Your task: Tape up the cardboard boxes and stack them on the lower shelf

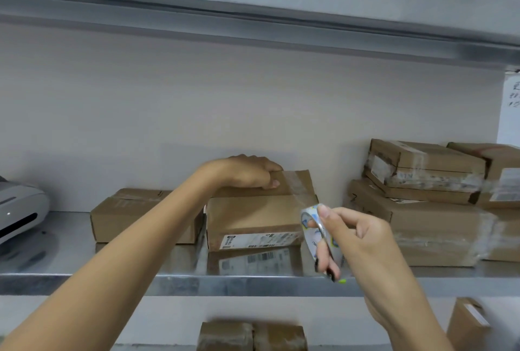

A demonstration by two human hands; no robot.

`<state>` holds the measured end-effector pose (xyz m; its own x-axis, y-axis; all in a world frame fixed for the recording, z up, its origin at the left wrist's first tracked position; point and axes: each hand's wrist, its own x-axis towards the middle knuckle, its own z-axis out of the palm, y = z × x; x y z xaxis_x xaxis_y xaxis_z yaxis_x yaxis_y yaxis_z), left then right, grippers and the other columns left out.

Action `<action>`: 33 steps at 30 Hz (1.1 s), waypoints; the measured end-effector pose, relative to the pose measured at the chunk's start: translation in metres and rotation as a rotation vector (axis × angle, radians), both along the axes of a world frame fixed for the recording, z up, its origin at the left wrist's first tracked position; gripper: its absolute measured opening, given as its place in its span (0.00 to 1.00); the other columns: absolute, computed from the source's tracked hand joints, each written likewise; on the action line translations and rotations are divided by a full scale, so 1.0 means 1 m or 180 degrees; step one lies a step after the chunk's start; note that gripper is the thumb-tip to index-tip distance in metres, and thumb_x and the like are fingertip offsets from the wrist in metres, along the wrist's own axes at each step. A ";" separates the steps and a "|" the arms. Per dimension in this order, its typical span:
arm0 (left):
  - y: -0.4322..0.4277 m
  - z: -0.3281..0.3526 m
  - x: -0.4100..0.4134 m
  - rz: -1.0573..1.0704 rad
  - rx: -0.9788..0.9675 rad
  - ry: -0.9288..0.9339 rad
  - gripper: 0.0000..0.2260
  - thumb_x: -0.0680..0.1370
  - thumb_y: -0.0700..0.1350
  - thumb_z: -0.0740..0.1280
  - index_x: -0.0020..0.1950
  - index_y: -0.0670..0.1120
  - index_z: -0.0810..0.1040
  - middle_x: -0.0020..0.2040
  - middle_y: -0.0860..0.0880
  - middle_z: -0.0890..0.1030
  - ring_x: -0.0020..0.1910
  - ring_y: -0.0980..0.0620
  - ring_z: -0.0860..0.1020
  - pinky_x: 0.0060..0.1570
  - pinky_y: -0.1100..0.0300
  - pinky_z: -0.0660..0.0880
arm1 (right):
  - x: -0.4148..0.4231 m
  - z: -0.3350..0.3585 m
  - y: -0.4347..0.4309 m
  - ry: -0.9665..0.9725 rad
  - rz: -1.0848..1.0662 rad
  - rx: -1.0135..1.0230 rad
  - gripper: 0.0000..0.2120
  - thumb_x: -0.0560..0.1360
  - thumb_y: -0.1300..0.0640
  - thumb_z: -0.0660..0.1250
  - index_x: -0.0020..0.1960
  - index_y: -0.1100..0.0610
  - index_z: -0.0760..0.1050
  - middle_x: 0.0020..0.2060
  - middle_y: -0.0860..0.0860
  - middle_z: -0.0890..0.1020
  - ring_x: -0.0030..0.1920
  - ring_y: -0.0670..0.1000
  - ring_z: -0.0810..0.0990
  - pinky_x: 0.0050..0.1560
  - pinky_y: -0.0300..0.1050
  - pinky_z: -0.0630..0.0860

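Pinning the box [253, 215] to the shelf [84, 283], left grip [247, 174] curled over its lid, we pinch the tape roll [312, 227] in our right grip [363, 238] to pull the strip [298, 184] taut

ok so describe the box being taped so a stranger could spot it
Look at the middle of the metal shelf. The box stands between a lower plain box and a stack on the right. Only it has the left hand on top and a white label on its front.
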<state>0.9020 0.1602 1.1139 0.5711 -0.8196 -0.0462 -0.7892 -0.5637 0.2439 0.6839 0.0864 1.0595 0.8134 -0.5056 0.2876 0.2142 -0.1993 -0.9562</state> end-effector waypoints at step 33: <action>-0.005 -0.028 -0.014 -0.0529 0.0721 -0.1001 0.52 0.67 0.64 0.66 0.78 0.51 0.36 0.79 0.53 0.36 0.77 0.54 0.38 0.75 0.47 0.41 | 0.034 -0.027 -0.013 0.0129 0.0194 0.0445 0.18 0.81 0.51 0.58 0.50 0.64 0.78 0.30 0.60 0.82 0.27 0.52 0.79 0.34 0.40 0.77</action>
